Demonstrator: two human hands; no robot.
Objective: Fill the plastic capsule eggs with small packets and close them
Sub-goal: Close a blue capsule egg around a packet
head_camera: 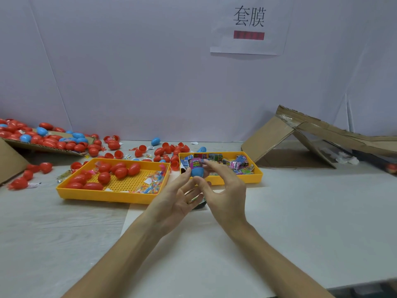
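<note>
My left hand pinches a blue capsule egg half between thumb and fingers, above the table's middle. A pink printed packet sticks out of its top. My right hand reaches in from the right, its fingertips pinching the packet's upper edge. A yellow tray just behind holds several small printed packets. Another yellow tray to the left holds several red eggs and small clear packets.
Loose red and blue eggs lie scattered at the back left, many on a cardboard flap. A collapsed cardboard box leans at the back right. A white wall with a paper sign stands behind. A dark object sits under my hands.
</note>
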